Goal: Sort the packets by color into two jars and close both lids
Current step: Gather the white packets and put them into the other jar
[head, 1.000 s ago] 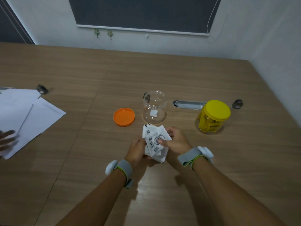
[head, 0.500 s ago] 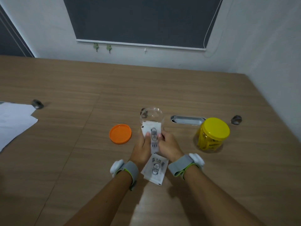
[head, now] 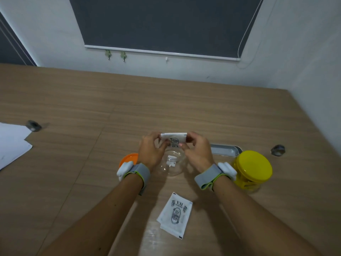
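Note:
Both hands hold a white packet (head: pixel 173 138) by its two ends, just above the mouth of a clear open jar (head: pixel 173 164). My left hand (head: pixel 151 149) pinches the packet's left end and my right hand (head: pixel 197 150) its right end. The jar's orange lid (head: pixel 128 158) lies flat on the table to the left, partly hidden by my left wrist. A jar with a yellow lid (head: pixel 253 167) on it stands to the right, with yellow packets inside. White packets (head: pixel 175 212) lie stacked on the table between my forearms.
White sheets of paper (head: pixel 13 143) lie at the left edge of the wooden table. A metal cable slot (head: pixel 225 150) sits behind the jars. Small round metal fittings are set at the left (head: pixel 33 125) and right (head: pixel 277 150). A wall bounds the table on the right.
Both hands lifted one white packet from the stack and carried it forward over the clear jar. The rest of the stack stayed on the table. The camera view tilted up and forward.

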